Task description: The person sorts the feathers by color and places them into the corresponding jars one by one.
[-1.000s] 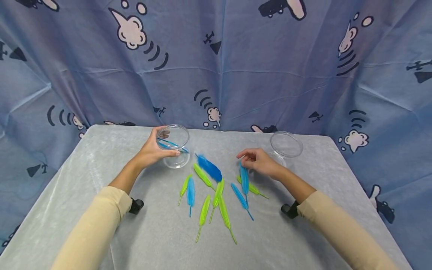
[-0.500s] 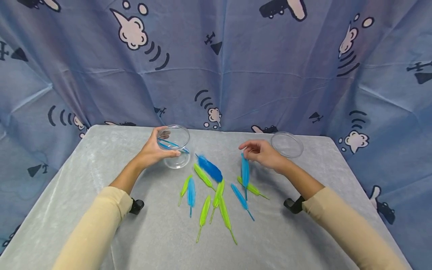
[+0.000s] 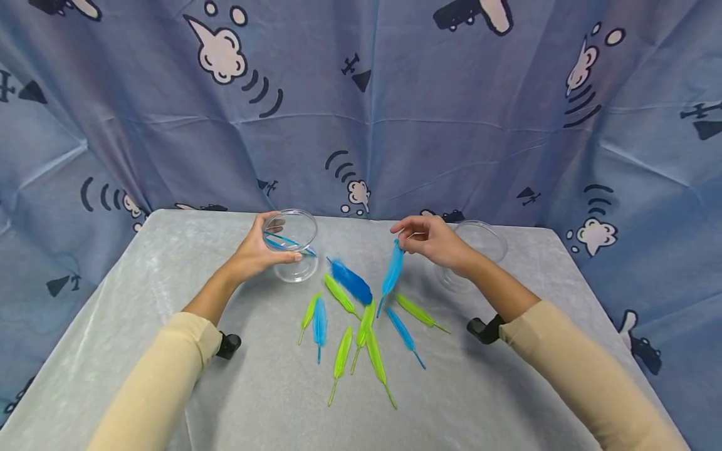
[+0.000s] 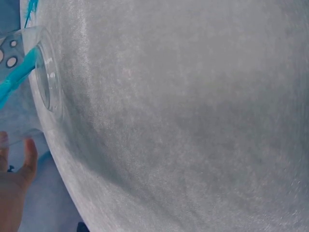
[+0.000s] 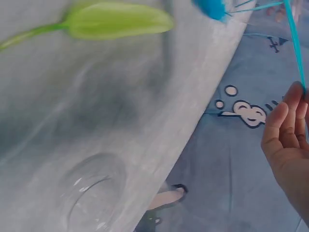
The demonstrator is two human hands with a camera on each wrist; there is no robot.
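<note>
Fingertips (image 3: 407,245) of the right hand (image 3: 433,243) pinch a hanging blue feather (image 3: 393,269); left hand (image 3: 255,249) grips a cup (image 3: 303,233).

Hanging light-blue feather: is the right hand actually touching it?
Touching. The head view shows the right hand pinching the light-blue feather at its upper end.

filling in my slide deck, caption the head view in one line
Left hand grips a clear container, right hand pinches a blue feather, green feathers lying on the grey table.
</note>
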